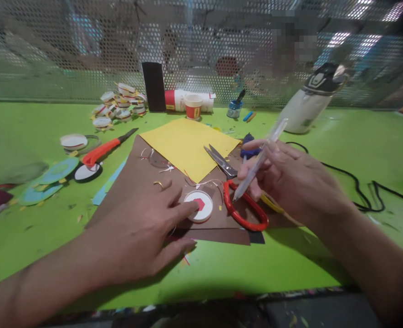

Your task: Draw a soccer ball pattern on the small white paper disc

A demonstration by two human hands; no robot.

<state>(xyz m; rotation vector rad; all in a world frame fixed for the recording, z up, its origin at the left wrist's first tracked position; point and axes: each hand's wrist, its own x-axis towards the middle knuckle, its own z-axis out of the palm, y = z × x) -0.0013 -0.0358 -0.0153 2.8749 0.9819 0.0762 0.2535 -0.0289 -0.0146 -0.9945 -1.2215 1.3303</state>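
A white, round, rimmed disc [207, 210], bearing a red hexagon [201, 205], is lying just left of the red-handled scissors [227, 200], the left hand [136, 223] touching it, fingers loosely spread, the right hand [293, 177] gripping a translucent pen [256, 168] over their handles.

Bright green tabletop [365, 130], scuffed, marked with dark smudges, spans view from side to side. Grey perforated panel [197, 41] stands upright along far edge, green tint across its lower part. Through holes: dim, blurred space, pale blue patch [85, 33] at left, bright slanted light strips [361, 45] at upper right. Dark, unclear area [324, 312] below table's near edge.
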